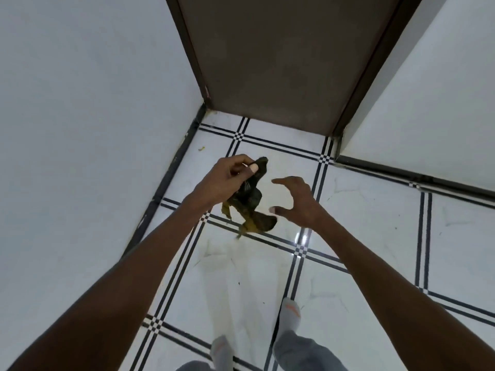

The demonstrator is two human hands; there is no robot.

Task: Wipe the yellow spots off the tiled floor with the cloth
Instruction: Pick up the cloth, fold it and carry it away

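Nearest the camera, two feet in grey socks with orange marks (290,313) stand on the tiled floor (361,236), below grey trouser legs at the bottom edge. The floor is glossy white tile crossed by double black lines that meet in small checkered squares, and a bright glare sits on one crossing just right of centre. Both bare forearms reach forward from the near corners. The left hand (227,178) is raised over the middle of the floor with its fingers curled, pinching the top of the cloth (251,199) between thumb and fingers. The cloth hangs down from that grip in a crumpled, twisted bunch, clear of the tiles as far as can be seen; it is dark, nearly black-green, with yellowish stained patches along its lower folds and a frayed yellow end dangling at the bottom. The right hand (297,202) hovers just right of the cloth, holding nothing, its fingers spread and loosely bent toward the fabric, thumb tip close to the cloth's lower fold without clearly touching it. A faint yellowish smear shows on the tile behind the cloth. Farther off, a small yellow spot (201,148) lies on the tile close to the left wall's dark skirting (171,178). Farthest, a brown door (281,62) in a dark frame stands between pale walls.
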